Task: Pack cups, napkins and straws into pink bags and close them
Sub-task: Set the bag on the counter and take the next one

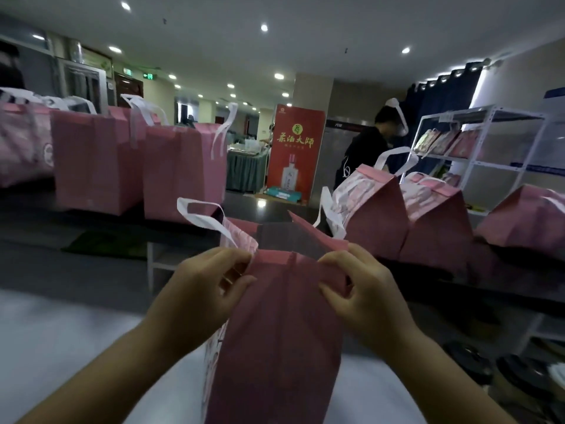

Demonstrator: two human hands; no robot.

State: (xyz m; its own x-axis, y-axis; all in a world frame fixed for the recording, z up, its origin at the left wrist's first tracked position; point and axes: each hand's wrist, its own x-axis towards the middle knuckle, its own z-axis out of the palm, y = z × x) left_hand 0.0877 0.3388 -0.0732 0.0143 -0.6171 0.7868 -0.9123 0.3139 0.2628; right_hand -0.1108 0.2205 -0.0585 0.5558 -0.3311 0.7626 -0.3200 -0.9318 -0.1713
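Item under inspection: tall pink paper bag with white ribbon handles (pixel 275 347), lower centre of the frame, held upright off any surface.
Left hand (pixel 211 286): fingers curled, pinching the bag's top rim at its near left corner, just below one white handle.
Right hand (pixel 360 283): fingers curled, pinching the same rim at the near right corner.
Bag mouth: spread apart, far panel standing clear of the near one; the contents cannot be made out.
Cups, napkins, straws: none visible.
Step in hand: judged to be working the mouth of this bag; whether it is being opened for packing or drawn in for closing cannot be told.
Next move calls for: if empty, both corners kept apart and the bag set down so that a hand comes free to load; if full, the two panels brought together evenly and folded over.
Upper left of frame: open pink bags, standing upright (pixel 97 160) on a dark desk (pixel 266 206).
Right of frame: pink bags with tops folded shut (pixel 379 215).
Background: red printed banner (pixel 295 148), centre.
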